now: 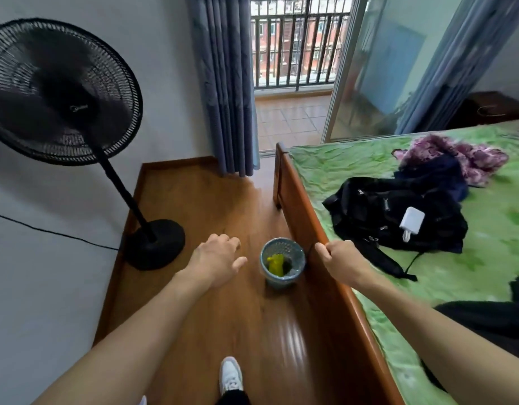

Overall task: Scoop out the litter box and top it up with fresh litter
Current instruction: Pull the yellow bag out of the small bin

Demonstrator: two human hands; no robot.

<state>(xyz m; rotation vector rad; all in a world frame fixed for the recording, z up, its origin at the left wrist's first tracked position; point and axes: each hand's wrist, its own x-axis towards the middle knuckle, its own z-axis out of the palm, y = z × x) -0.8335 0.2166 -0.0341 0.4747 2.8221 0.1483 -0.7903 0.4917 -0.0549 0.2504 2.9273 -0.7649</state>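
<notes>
Wooden floor; no litter box, scoop or litter bag in view, so handling and grip points undeterminable. Left hand [217,258] loosely curled, empty. Right hand [337,255] clenched, contents unclear. Mesh wastebasket [282,263] between hands.

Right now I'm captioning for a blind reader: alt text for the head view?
Both hands, left and right, reach forward empty above a small bin on the wooden floor, between a black fan and a green-sheeted bed.

i see both forearms bare, no sleeves, a white sneaker [230,374] on one foot, and a black trouser cuff [233,398].
</notes>
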